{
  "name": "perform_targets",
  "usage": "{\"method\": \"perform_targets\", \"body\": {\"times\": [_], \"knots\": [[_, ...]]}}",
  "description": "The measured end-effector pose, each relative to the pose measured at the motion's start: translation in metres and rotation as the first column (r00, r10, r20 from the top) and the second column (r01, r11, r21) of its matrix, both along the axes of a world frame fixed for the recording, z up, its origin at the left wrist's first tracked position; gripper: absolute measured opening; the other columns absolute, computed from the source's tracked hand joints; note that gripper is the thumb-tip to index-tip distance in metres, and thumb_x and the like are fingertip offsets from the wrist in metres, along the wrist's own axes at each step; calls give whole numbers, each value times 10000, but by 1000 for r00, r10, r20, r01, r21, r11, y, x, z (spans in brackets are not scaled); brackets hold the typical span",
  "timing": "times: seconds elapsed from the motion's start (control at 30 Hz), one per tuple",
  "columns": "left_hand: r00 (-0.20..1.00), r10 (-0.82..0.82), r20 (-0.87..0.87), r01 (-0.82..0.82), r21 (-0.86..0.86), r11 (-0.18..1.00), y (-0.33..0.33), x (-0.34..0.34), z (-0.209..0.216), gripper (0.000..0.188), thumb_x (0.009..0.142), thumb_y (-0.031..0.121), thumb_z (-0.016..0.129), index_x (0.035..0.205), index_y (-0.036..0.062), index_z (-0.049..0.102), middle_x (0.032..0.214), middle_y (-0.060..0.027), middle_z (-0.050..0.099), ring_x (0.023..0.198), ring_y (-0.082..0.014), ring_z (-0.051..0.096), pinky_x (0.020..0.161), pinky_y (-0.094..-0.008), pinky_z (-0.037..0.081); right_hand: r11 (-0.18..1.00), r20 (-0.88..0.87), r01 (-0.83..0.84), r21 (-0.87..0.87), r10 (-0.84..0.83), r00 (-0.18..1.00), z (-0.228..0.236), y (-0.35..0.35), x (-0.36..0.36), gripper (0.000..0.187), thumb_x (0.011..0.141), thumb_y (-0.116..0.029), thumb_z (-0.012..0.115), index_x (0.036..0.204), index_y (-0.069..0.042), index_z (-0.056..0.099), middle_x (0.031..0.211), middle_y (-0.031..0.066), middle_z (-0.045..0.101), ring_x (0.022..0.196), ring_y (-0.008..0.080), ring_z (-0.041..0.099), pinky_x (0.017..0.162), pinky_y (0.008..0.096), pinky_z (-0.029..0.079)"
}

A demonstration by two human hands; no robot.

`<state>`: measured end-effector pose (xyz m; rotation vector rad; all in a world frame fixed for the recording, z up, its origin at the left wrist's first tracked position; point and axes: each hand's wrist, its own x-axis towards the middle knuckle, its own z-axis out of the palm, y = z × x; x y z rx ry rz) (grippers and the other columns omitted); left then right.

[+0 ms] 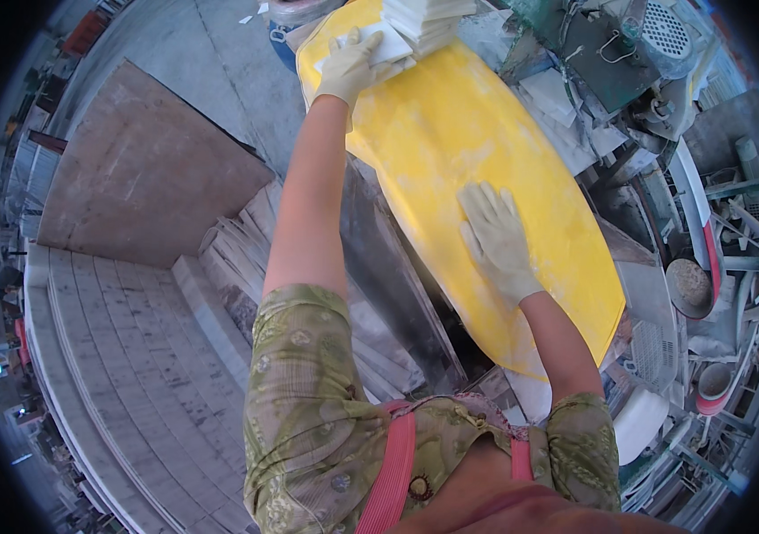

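Gloved hands: left hand (347, 69) has its fingers spread over a white flat piece (388, 46); whether it grips cannot be told. Right hand (497, 240) lies flat on a yellow cover (451, 125), fingers extended, close together. Grey planks (121, 329) occupy the lower left. The cover runs diagonally from upper centre to lower right. A brown board (148, 169) stands beyond the planks. A white stack (428, 20) rests on the cover's far end, with the flat piece just beside it.
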<state>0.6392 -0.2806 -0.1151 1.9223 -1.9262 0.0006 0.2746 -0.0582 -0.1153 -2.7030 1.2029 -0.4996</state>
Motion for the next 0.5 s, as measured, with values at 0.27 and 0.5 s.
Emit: {"method": "perform_targets", "body": {"times": [0.27, 0.5], "knots": [[928, 187, 324, -196, -4, 981, 26, -53, 32, 811, 855, 603, 708, 1536, 229, 477, 1607, -149, 404, 1487, -483, 301, 1108, -744, 270, 1000, -1, 5, 26, -5, 1000, -1, -3, 0, 500, 1037, -237, 517, 1497, -45, 489, 1552, 152, 494, 1477, 328, 394, 1259, 507, 221], [948, 55, 312, -21, -110, 994, 20, -39, 17, 750, 890, 471, 711, 1552, 247, 437, 1587, -152, 428, 1467, -477, 336, 1120, -716, 313, 999, -5, 2, 40, -2, 1000, 2, -2, -1, 497, 1041, -237, 513, 1494, -34, 491, 1554, 157, 489, 1481, 327, 388, 1261, 509, 216]]}}
